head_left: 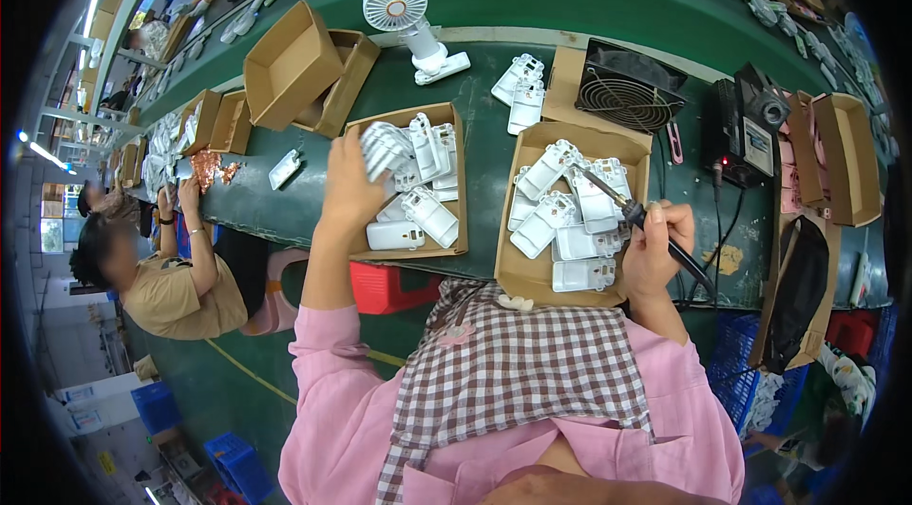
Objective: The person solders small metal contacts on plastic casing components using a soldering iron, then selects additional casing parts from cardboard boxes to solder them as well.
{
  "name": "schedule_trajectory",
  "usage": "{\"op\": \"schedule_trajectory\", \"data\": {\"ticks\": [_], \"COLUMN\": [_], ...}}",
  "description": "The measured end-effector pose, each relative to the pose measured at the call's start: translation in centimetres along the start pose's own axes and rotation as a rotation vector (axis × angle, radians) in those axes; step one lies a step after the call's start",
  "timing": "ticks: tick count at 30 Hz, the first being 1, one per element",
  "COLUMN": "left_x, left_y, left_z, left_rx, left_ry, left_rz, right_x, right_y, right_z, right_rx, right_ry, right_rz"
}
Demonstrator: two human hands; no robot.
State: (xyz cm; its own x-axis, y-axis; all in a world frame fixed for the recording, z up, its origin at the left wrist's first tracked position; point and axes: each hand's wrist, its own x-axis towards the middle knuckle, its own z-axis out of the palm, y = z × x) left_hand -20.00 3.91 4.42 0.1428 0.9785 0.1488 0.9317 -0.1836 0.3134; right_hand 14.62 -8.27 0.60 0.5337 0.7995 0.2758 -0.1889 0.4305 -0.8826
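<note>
Soldering iron (pixel 634 211) clasped in right grip (pixel 655 253), tip jutting forward over white casings (pixel 544 226), left grip (pixel 351 186), hold unclear

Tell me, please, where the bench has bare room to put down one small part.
Bare green bench shows in a narrow lane between the left carton and right carton, widening behind toward the white fan. Both cartons are crowded with white casings; black cables run beside the soldering station.

White upright fan (pixel 395 3), tilted cardboard box (pixel 290 73) near it, co-worker in a tan shirt (pixel 185 296), blue crate (pixel 237 464).
</note>
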Motion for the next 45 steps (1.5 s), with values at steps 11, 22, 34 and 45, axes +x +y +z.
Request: {"op": "schedule_trajectory", "data": {"ticks": [11, 22, 34, 45], "left_x": [-2.0, -1.5, -1.6, -1.7], "left_y": [7.8, 16.6, 17.0, 16.9], "left_z": [0.6, 8.0, 10.0, 9.3], "left_rx": [-2.129, -1.812, -1.663, -1.731], "left_ry": [-0.418, -0.531, -0.403, -0.447], "left_rz": [-0.132, -0.313, -0.293, -0.292], "right_x": [0.0, -1.1, -0.9, -0.9], "right_y": [-0.2, -0.6, -1.1, -0.5], "right_z": [-0.2, -0.5, -0.5, -0.9], "right_rx": [0.046, -0.042, -0.290, -0.197], "right_ry": [0.037, 0.038, -0.106, -0.082], "right_rz": [-0.001, -0.093, -0.011, -0.129]}}
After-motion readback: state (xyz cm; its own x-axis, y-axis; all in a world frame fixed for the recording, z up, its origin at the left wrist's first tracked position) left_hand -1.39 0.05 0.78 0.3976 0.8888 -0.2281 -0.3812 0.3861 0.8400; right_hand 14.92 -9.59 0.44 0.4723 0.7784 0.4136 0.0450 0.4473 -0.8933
